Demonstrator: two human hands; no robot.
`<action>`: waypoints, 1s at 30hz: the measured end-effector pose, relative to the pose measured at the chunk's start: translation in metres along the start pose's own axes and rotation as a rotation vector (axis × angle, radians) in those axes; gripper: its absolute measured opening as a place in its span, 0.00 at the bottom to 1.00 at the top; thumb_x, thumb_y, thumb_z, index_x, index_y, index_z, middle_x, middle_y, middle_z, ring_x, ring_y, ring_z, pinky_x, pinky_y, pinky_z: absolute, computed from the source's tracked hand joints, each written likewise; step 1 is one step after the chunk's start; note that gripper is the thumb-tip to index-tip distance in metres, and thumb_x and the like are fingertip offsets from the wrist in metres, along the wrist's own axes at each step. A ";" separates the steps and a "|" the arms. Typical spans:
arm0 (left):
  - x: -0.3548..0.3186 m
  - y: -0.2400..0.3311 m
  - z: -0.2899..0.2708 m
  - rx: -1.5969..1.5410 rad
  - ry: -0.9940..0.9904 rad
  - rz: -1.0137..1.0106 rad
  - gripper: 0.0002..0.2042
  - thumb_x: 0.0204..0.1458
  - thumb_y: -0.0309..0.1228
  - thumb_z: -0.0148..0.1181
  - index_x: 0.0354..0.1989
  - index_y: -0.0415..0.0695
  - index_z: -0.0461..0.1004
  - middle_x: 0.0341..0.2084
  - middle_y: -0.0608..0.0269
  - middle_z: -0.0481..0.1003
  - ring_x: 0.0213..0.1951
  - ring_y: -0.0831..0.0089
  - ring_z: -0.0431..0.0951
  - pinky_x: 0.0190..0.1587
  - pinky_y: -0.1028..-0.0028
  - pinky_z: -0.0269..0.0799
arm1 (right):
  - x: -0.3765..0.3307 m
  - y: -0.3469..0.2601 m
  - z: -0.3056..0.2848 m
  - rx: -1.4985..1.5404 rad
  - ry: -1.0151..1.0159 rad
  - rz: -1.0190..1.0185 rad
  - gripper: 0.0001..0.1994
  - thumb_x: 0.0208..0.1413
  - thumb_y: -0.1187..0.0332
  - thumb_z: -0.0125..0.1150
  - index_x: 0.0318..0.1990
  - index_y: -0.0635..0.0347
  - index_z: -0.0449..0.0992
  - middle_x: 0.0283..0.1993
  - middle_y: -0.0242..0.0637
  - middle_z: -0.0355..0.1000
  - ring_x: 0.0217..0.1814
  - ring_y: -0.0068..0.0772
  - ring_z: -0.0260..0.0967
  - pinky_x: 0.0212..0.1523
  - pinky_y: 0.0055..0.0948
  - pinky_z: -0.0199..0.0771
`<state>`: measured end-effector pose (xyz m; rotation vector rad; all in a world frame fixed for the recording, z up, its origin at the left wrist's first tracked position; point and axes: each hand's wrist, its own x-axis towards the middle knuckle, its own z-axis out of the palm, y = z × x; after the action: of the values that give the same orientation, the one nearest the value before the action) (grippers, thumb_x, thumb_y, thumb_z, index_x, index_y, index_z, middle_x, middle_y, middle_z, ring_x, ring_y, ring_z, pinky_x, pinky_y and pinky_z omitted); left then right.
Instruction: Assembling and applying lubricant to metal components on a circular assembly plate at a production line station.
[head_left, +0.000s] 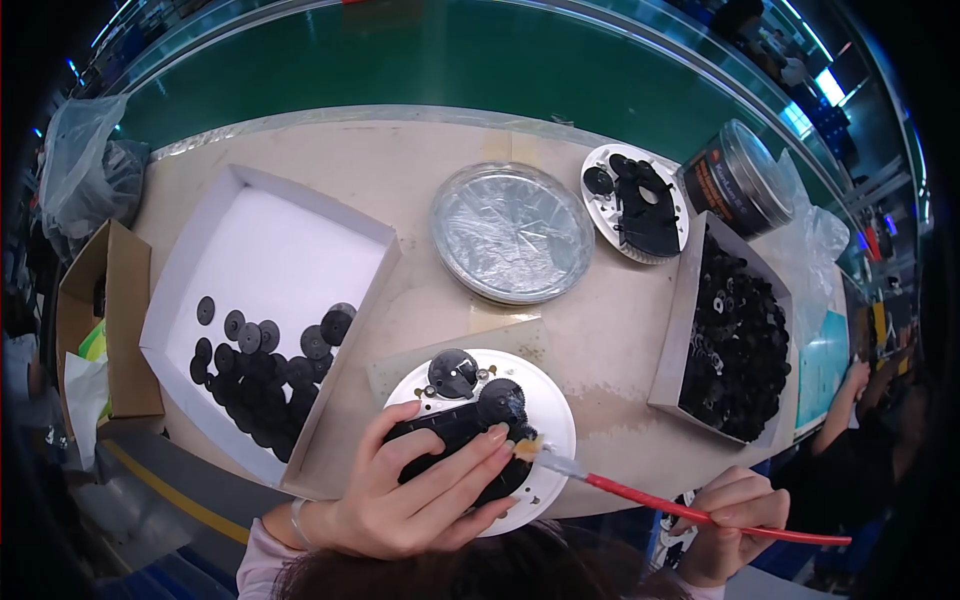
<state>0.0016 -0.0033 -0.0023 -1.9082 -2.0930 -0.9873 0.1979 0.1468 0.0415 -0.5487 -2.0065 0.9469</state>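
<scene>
Red brush (640,494) in curled right hand (742,498), left hand (395,500) across mechanism (458,428).

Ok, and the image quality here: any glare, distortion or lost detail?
Head view: glare streaks across the round container; head view: fisheye bows the table's far edge, and the corners go black; head view: dark parts in the right-hand box largely merge, while the red-handled brush reads clearly.
</scene>
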 end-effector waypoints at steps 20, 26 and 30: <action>0.001 -0.001 -0.001 -0.052 0.043 0.023 0.18 0.37 0.37 0.67 0.37 0.43 0.77 0.42 0.68 0.75 0.35 0.73 0.66 0.49 0.65 0.63 | 0.012 0.026 -0.019 0.471 0.046 -0.023 0.06 0.60 0.72 0.43 0.32 0.64 0.58 0.25 0.43 0.61 0.21 0.25 0.55 0.06 0.11 0.55; -0.009 0.006 -0.003 -0.051 0.142 -0.051 0.27 0.34 0.38 0.70 0.45 0.41 0.70 0.45 0.59 0.70 0.48 0.56 0.66 0.54 0.56 0.59 | 0.017 0.036 -0.015 0.715 0.110 0.230 0.06 0.60 0.71 0.45 0.33 0.63 0.60 0.26 0.38 0.61 0.24 0.21 0.59 0.11 0.10 0.57; -0.011 0.008 -0.011 -0.163 0.179 -0.294 0.38 0.35 0.42 0.71 0.53 0.34 0.60 0.44 0.51 0.69 0.52 0.48 0.65 0.53 0.58 0.62 | 0.012 0.050 -0.007 0.675 0.325 0.234 0.05 0.59 0.71 0.45 0.34 0.64 0.61 0.26 0.43 0.66 0.21 0.26 0.65 0.12 0.17 0.66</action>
<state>0.0073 -0.0181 0.0032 -1.5331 -2.2878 -1.3715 0.1985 0.1885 0.0105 -0.5144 -1.2450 1.4832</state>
